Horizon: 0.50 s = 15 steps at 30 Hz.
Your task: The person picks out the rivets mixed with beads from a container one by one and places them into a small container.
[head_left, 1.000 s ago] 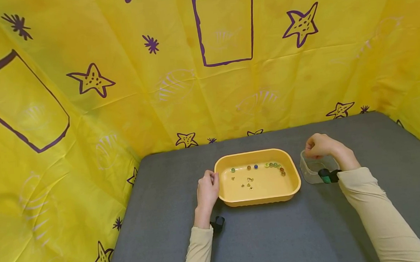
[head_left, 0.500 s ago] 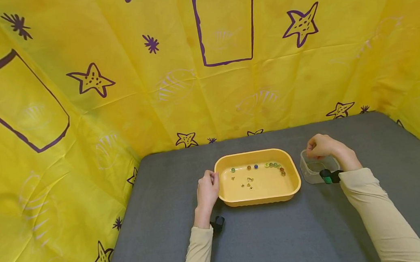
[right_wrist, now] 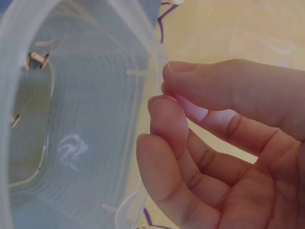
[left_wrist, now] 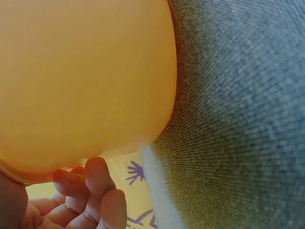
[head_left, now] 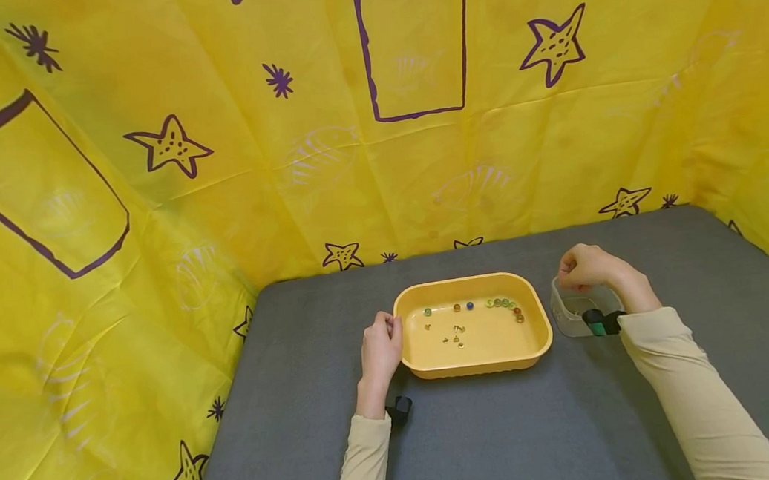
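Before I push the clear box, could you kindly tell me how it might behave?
The clear box is probably light, since it looks thin and see-through. Sitting flat on the table, it may slide rather than tip. The metal pieces inside look loose and could shift.

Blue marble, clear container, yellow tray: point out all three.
Blue marble [head_left: 470, 305]: head view, middle of its surface.
Clear container [right_wrist: 95, 112]: right wrist view, inner side wall.
Yellow tray [head_left: 499, 342]: head view, bare floor near the front.
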Each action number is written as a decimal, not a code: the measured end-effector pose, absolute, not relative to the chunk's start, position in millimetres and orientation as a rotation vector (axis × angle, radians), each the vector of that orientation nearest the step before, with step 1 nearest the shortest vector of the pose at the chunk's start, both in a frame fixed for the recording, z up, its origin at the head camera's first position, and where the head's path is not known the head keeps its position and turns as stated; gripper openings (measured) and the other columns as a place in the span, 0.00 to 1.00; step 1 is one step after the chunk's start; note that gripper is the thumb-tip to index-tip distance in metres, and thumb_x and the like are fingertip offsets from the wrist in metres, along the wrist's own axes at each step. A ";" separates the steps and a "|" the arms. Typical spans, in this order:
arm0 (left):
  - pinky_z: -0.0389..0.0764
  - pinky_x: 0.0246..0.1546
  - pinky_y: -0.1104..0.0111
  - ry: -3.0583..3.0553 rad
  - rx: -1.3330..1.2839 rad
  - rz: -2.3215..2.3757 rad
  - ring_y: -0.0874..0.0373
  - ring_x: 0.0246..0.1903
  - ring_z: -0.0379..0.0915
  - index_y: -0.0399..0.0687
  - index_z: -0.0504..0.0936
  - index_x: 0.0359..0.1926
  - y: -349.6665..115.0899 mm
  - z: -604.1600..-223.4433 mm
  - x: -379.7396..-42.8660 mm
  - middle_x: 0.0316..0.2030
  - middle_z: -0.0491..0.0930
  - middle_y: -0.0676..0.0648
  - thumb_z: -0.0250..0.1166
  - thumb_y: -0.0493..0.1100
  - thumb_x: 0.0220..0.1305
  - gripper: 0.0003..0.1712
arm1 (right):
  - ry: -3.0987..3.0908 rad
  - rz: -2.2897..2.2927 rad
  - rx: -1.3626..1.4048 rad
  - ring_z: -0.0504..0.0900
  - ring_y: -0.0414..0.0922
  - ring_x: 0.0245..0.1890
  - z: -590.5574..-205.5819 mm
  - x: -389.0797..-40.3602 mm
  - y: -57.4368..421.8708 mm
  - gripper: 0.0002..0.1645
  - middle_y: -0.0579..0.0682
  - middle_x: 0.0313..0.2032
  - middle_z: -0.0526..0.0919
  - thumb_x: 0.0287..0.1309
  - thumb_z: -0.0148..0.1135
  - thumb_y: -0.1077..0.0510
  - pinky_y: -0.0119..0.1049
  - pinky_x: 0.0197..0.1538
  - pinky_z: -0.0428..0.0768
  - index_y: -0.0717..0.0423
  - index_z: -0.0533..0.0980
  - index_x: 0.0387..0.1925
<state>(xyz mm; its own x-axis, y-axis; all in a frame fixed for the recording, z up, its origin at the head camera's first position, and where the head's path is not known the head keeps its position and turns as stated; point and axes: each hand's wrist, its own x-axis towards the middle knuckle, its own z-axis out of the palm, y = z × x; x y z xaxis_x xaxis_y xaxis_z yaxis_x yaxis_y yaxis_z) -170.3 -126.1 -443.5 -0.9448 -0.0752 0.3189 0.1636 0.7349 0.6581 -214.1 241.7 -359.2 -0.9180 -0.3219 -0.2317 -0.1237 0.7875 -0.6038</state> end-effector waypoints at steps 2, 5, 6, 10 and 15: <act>0.70 0.20 0.67 -2.612 -0.072 -1.035 0.59 0.17 0.67 0.39 0.74 0.30 -126.1 -443.6 -170.2 0.18 0.73 0.49 0.57 0.41 0.65 0.09 | 2.670 -0.860 -0.352 0.72 0.42 0.19 -358.1 -214.3 240.0 0.03 0.46 0.16 0.72 0.46 0.59 0.65 0.35 0.26 0.70 0.63 0.75 0.22; 0.70 0.20 0.67 -2.612 -0.076 -1.041 0.59 0.17 0.67 0.39 0.74 0.31 -126.1 -443.8 -170.2 0.19 0.72 0.49 0.57 0.41 0.65 0.09 | 2.690 -0.855 -0.362 0.73 0.42 0.19 -356.3 -214.7 236.5 0.03 0.45 0.16 0.72 0.46 0.61 0.65 0.35 0.26 0.71 0.63 0.75 0.23; 0.70 0.19 0.67 -2.612 -0.076 -1.044 0.59 0.17 0.67 0.39 0.74 0.31 -126.2 -443.6 -170.1 0.19 0.72 0.49 0.57 0.41 0.65 0.09 | 2.692 -0.857 -0.368 0.73 0.42 0.19 -355.9 -214.9 235.3 0.03 0.45 0.16 0.72 0.46 0.61 0.65 0.35 0.25 0.71 0.63 0.75 0.23; 0.69 0.20 0.68 -2.617 -0.068 -1.049 0.59 0.17 0.67 0.39 0.74 0.31 -126.2 -442.7 -169.7 0.19 0.72 0.49 0.57 0.41 0.65 0.09 | 2.682 -0.874 -0.382 0.73 0.43 0.19 -355.6 -216.1 229.3 0.04 0.45 0.17 0.72 0.46 0.62 0.65 0.35 0.26 0.71 0.63 0.75 0.22; 0.70 0.20 0.68 -2.625 -0.064 -1.055 0.59 0.17 0.67 0.39 0.74 0.31 -125.9 -441.9 -169.7 0.19 0.72 0.49 0.57 0.41 0.65 0.09 | 2.673 -0.895 -0.385 0.72 0.42 0.19 -355.0 -217.8 222.3 0.03 0.46 0.17 0.73 0.44 0.61 0.66 0.35 0.26 0.71 0.63 0.75 0.22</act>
<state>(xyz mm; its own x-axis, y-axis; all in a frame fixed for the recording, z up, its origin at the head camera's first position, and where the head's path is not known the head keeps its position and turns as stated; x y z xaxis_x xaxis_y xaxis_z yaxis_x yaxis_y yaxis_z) -169.7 -125.9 -441.9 -0.9507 -0.0737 0.3012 0.1554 0.7275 0.6683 -217.8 222.3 -355.0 -0.9205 -0.3405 -0.1915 -0.1567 0.7708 -0.6175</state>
